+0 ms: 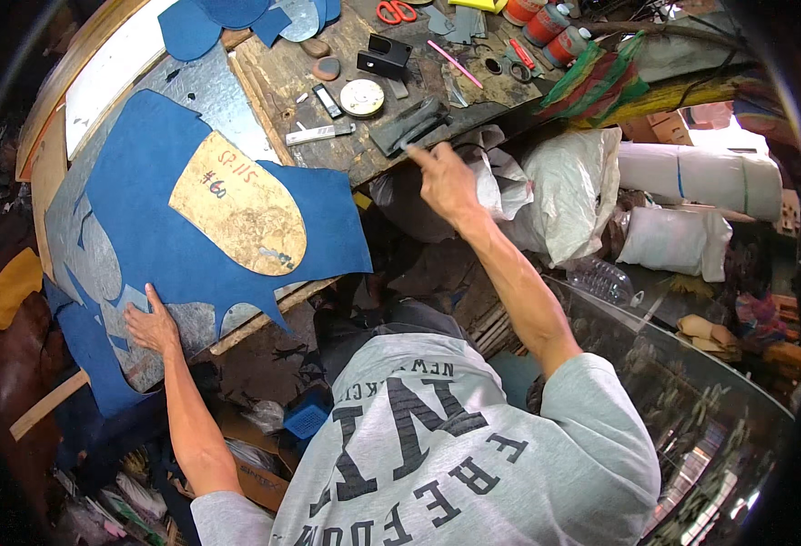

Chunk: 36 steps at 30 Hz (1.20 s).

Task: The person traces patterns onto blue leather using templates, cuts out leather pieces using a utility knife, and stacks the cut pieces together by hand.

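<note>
My left hand (152, 326) lies with its fingers spread on the grey metal sheet (146, 367), at the near edge of a large blue leather piece (127, 191). On the leather rests a tan, round-ended template (241, 209) with handwriting on it. My right hand (448, 185) reaches to the bench's near edge, index finger stretched to a dark, flat block (409, 126). Its other fingers are curled in. A small pale thing shows at the fingertips, too small to name.
On the wooden bench (346, 155) are a round tin (362, 97), a black holder (384, 57), red-handled scissors (396, 11), a pink stick (455, 64) and orange bottles (546, 25). White sacks (569, 187) stand at right. Brown leather (9, 364) hangs at left.
</note>
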Tool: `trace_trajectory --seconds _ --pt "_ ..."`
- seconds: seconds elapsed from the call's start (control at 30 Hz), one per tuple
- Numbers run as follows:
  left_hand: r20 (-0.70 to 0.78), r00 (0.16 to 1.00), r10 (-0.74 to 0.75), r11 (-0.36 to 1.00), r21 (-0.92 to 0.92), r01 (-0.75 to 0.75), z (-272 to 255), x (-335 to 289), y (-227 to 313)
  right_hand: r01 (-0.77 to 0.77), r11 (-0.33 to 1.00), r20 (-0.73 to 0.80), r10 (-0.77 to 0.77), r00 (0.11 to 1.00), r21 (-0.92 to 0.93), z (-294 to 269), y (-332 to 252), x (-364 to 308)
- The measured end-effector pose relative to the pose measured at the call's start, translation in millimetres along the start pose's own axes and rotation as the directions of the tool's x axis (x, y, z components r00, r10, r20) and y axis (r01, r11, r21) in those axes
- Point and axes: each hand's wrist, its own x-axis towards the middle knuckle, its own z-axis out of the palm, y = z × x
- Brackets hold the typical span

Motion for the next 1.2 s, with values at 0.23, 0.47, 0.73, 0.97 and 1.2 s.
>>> trace_trajectory --seconds 0.23,0.47,0.73,0.97,1.2 --pt "0.028 1.000 -0.014 1.000 -0.009 0.014 -1.8 -1.9 3.2 -0.078 0.997 0.058 0.078 0.995 0.004 -6.7 -0.1 3.3" --pt "0.041 0.999 -0.025 0.999 -0.023 0.026 -5.2 -1.1 9.1 -0.054 0.999 0.005 0.054 0.999 0.000 -9.1 -1.1 7.1" --pt "0.030 0.999 -0.012 0.999 -0.030 0.013 -6.2 -0.2 15.8 0.010 0.990 0.005 -0.009 1.000 -0.138 26.5 65.7 3.8" --pt "0.042 0.999 -0.025 0.999 -0.030 0.026 -7.7 -4.7 9.2 -0.131 0.990 0.074 0.128 0.989 0.046 -19.0 14.0 12.1" --pt "0.018 1.000 -0.011 0.999 -0.035 0.011 -6.8 -3.8 9.8 -0.230 0.973 0.071 0.229 0.971 -0.002 -14.4 20.7 16.9"
